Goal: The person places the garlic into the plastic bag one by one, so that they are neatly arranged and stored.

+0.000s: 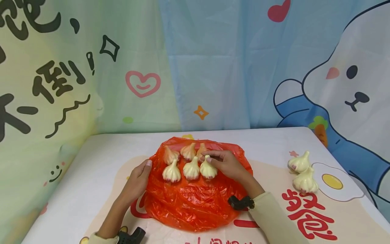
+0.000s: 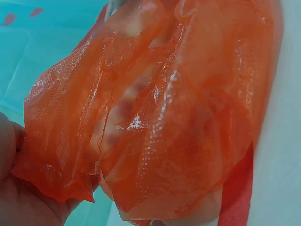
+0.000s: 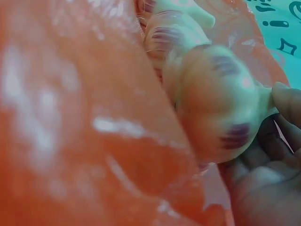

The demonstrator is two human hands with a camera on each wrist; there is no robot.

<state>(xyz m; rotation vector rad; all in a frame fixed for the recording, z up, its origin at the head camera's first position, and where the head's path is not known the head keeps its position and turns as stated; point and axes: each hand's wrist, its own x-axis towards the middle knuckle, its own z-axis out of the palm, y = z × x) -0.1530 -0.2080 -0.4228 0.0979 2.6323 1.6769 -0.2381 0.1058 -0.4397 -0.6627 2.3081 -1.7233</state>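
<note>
Garlic bulb [image 1: 209,170] at the right end of the front row sits at the opening of the red plastic bag [image 1: 189,205], centre of the frame, among five others [image 1: 191,169]. The right hand [image 1: 226,165] has its fingers pinched at the bulb's neck; the left hand [image 1: 138,178] grips the bag's left edge. Handling single bulbs seems the step, though whether in or out I cannot tell. Next likely calls for a steady edge and gentle release or lift. Two bulbs [image 1: 305,180] lie on the desk [image 1: 70,189], right of frame.

The left hand [image 1: 138,178] grips, pointing toward one o'clock. The right hand [image 1: 226,165] points toward ten o'clock, thumb and fingers pinching.
</note>
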